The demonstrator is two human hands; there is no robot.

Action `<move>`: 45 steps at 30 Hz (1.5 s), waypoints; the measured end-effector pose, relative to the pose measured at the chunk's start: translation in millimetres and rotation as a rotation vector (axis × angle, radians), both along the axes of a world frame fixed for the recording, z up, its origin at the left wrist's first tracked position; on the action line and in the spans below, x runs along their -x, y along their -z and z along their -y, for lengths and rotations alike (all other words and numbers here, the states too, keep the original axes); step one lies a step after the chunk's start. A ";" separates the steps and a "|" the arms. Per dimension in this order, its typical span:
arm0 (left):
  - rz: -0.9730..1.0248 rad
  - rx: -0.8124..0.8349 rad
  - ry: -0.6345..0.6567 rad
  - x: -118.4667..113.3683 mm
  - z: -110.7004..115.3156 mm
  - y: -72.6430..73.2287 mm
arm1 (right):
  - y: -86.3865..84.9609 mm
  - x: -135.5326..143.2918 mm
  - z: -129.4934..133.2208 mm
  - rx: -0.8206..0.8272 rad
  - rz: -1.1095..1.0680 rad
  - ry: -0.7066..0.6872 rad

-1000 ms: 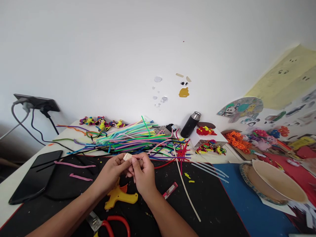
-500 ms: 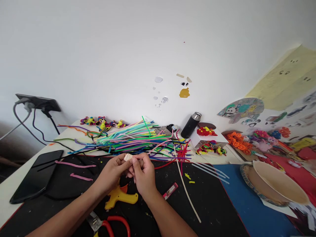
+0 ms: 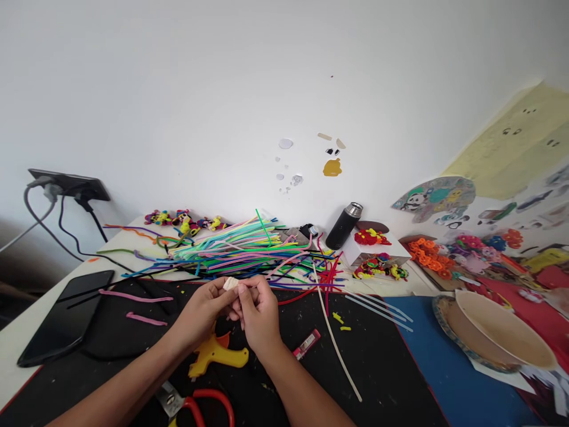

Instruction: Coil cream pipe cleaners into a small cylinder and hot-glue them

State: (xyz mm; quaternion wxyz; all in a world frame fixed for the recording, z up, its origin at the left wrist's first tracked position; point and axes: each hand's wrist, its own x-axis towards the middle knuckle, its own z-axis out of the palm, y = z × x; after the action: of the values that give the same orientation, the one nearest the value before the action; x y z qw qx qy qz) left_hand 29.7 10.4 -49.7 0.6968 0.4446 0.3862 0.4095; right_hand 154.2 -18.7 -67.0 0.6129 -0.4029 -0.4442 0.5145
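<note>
My left hand [image 3: 202,311] and my right hand [image 3: 260,314] meet above the black mat [image 3: 377,362], both pinching a small cream-coloured coiled piece [image 3: 230,283] between the fingertips. A short pale end hangs below my right fingers. Under my wrists lies a yellow glue gun [image 3: 216,353]. Red-handled scissors [image 3: 195,406] rest near the front edge. Just behind my hands spreads a big pile of coloured pipe cleaners [image 3: 249,252].
A black phone [image 3: 64,314] lies at the left, with a wall socket and cables [image 3: 62,187] behind it. A dark bottle [image 3: 342,225] stands at the back. Paper plates [image 3: 493,329] sit at the right; small craft flowers [image 3: 429,252], a white stick [image 3: 335,341] and a red lighter [image 3: 306,343] lie around.
</note>
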 end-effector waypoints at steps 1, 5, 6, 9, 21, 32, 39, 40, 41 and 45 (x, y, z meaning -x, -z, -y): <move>0.002 -0.002 0.003 0.1 0.0 0.5 | -0.4 0.0 0.0 0.001 -0.002 -0.001; -0.008 -0.011 0.005 0.4 1.0 -0.8 | -2.6 -0.4 0.1 0.005 -0.003 -0.008; -0.009 -0.007 0.006 0.3 1.3 -1.5 | -3.1 -0.6 0.2 0.003 0.002 -0.005; -0.001 0.001 0.006 -0.1 2.0 -2.5 | -4.1 -1.1 0.3 0.003 0.016 -0.001; 0.009 0.031 0.000 -3.3 3.4 -8.2 | -2.9 -1.4 0.2 0.000 0.001 -0.011; -0.016 0.023 -0.008 -4.1 2.0 -6.5 | -1.4 -1.7 -0.3 -0.001 0.027 -0.004; -0.011 0.034 -0.008 -4.5 2.5 -5.8 | -1.0 -1.3 -0.4 0.004 0.022 -0.004; -0.007 0.039 -0.007 -4.5 2.6 -5.8 | -1.2 -1.4 -0.4 0.001 0.024 -0.005; -0.002 0.043 -0.007 -4.5 2.7 -6.0 | -1.3 -1.6 -0.4 0.000 0.025 -0.005; -0.004 0.046 -0.007 -5.0 3.5 -8.2 | 0.3 -1.9 -0.4 -0.004 0.035 -0.006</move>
State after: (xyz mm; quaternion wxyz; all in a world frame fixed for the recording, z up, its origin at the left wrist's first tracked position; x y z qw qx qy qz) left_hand 34.7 6.9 -41.5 0.7048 0.4278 0.3984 0.4019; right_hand 156.1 -18.4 -67.4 0.6042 -0.4092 -0.4572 0.5084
